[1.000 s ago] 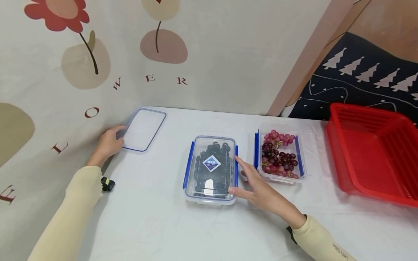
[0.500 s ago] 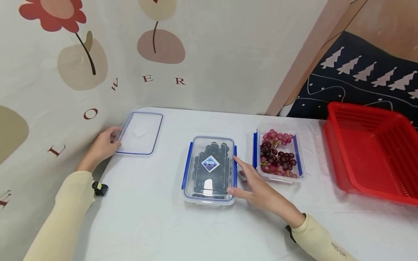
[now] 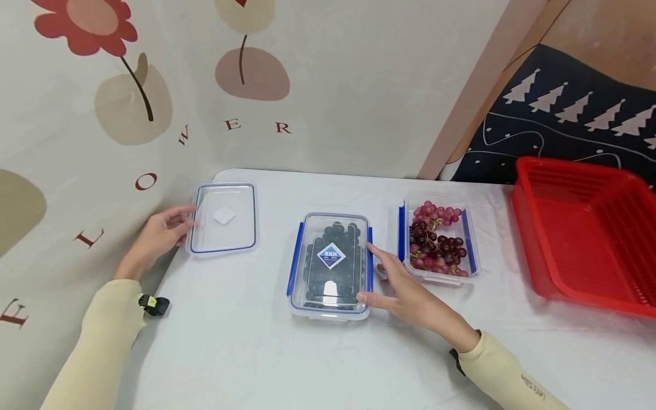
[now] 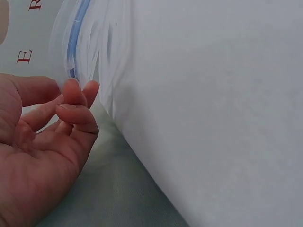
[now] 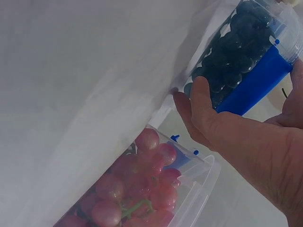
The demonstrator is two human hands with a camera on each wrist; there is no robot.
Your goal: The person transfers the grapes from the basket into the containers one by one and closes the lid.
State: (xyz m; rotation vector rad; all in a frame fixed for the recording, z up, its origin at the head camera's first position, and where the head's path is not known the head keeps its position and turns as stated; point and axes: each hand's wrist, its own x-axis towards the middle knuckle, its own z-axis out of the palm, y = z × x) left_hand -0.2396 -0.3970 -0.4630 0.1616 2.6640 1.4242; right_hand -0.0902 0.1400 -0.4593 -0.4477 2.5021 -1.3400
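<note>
A clear rectangular lid (image 3: 225, 219) with a blue seal lies at the table's left edge. At its left side is my left hand (image 3: 159, 236), fingers loosely bent, fingertips at the rim; the left wrist view shows the fingertips (image 4: 73, 92) close to the lid edge. Mid-table sits a lidded clear container (image 3: 330, 267) of dark grapes with blue side clips. My right hand (image 3: 410, 299) rests against its right side, fingers and thumb spread, the thumb at the lid's near corner. In the right wrist view the fingers (image 5: 201, 101) lie along the container wall.
An uncovered clear container (image 3: 441, 242) with red and dark grapes stands just right of my right hand. A red plastic basket (image 3: 569, 233) is at the far right. A patterned fabric wall (image 3: 348, 114) borders the white table (image 3: 246, 336) behind and at left.
The lid at left has been lowered flat and shifted slightly toward me, and my left hand's fingers have loosened at its edge. My right hand and the grape containers have stayed put.
</note>
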